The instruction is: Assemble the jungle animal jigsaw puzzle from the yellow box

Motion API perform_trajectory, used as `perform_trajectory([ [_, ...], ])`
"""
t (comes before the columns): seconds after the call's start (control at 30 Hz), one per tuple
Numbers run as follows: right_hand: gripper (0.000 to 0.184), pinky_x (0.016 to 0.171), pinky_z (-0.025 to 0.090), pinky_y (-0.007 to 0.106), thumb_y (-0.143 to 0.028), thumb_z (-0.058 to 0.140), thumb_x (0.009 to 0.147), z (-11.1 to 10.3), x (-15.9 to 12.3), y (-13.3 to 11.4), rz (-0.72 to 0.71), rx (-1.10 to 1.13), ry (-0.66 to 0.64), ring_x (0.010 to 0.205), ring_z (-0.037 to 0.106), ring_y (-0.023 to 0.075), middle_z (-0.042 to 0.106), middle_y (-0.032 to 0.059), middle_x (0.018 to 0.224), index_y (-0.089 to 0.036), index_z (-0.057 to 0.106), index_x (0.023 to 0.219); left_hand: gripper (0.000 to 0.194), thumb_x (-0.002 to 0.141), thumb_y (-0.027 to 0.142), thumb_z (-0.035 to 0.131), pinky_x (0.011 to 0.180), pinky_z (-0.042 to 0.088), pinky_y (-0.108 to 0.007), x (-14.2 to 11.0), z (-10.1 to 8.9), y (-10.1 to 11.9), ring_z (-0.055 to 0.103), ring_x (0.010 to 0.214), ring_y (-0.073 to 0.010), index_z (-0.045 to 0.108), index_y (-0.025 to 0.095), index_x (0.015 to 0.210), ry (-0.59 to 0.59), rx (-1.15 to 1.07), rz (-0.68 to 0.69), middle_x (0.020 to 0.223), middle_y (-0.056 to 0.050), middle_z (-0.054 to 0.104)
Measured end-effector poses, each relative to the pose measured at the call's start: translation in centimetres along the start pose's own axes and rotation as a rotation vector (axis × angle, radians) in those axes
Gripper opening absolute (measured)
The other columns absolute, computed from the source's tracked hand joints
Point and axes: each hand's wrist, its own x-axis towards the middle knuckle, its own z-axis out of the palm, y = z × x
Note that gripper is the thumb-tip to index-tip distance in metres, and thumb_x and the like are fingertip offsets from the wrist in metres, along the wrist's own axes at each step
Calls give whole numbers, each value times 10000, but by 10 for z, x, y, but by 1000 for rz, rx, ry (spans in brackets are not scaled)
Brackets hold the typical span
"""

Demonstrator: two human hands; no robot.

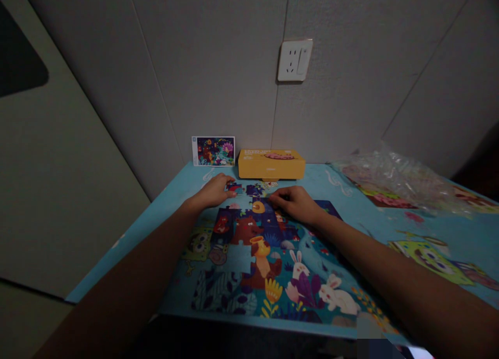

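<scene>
The left hand (214, 191) is curving, thumb and fingertips apart, at a small, multicoloured, flat jigsaw piece (236, 188); its grip is unclear. The piece, probably light, stiff card, is inviting an edge hold. Beyond the large blue-and-teal jigsaw's (268, 268) middle, the right hand (298, 202) is curling narrowly, contents hidden.

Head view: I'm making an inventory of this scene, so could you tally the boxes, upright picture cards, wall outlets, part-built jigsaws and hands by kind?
Yellow box: 1
Upright picture card: 1
Wall outlet: 1
Part-built jigsaw: 1
Hands: 2 (left hand, right hand)
Total: 6
</scene>
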Motion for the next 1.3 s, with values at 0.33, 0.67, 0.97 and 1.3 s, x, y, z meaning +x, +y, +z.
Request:
perform_trajectory([
  [0.33, 367, 541, 325, 273, -431, 496, 870, 0, 0, 0, 19, -6, -11, 559, 492, 129, 629, 32, 631, -147, 689, 740, 442, 771, 299, 691, 908, 466, -355, 2, -4, -4, 632, 1049, -276, 648, 112, 1169, -18, -2, -30, 1159, -150, 679],
  [0.67, 375, 537, 329, 258, -442, 498, 859, -2, -1, -2, 10, 0, 4, 550, 479, 122, 612, 20, 611, -147, 667, 702, 444, 710, 300, 751, 893, 477, -363, 3, -2, -5, 629, 997, -280, 678, 139, 1118, 63, 10, -41, 1093, -127, 660],
  [0.97, 370, 540, 339, 262, -441, 503, 857, 0, 0, -1, 16, 6, -1, 550, 482, 122, 628, 29, 626, -146, 673, 712, 518, 700, 266, 767, 932, 469, -378, 4, 1, -7, 601, 1025, -260, 613, 147, 1180, 101, -14, -45, 1133, -117, 614],
  [1.3, 365, 531, 326, 266, -443, 509, 855, 2, 1, 3, 11, 29, -9, 552, 482, 126, 618, 30, 612, -155, 660, 690, 499, 704, 267, 755, 913, 472, -382, 3, 0, -6, 606, 999, -252, 601, 165, 1168, 97, -29, -52, 1149, -110, 608],
])
